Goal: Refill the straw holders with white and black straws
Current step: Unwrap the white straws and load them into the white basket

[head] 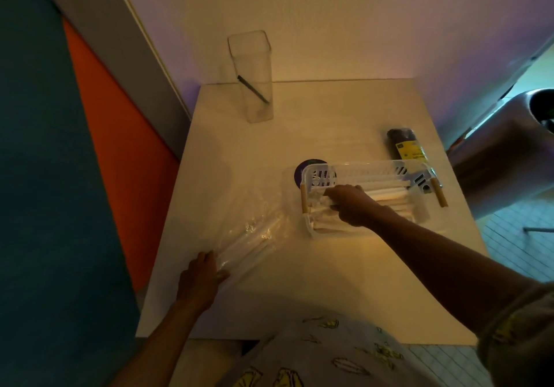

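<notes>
Two bare hands show in our single head view, both over a white table point(314, 281) set against a pale wall. We see the right hand point(349, 205) reaching into a white slotted basket point(368, 166) with wooden handles, fingers curled round a bundle of white straws point(386, 196) that lie lengthwise inside it. We see the left hand point(199, 275) at the near left of the table, fingers curled on the end of a clear plastic bag point(254, 233) that lies flat and still has a few white straws in it; the bag's far end nearly reaches the basket. At the back of the table stands a tall clear square holder point(253, 77) with one black straw point(253, 89) leaning inside. Just behind the basket's right end lies a dark pack of black straws point(404, 145) with a yellow label. A round purple disc point(302, 167) peeks out at the basket's left end. We cannot tell what the metal object point(503, 146) beyond the table's right edge is.
</notes>
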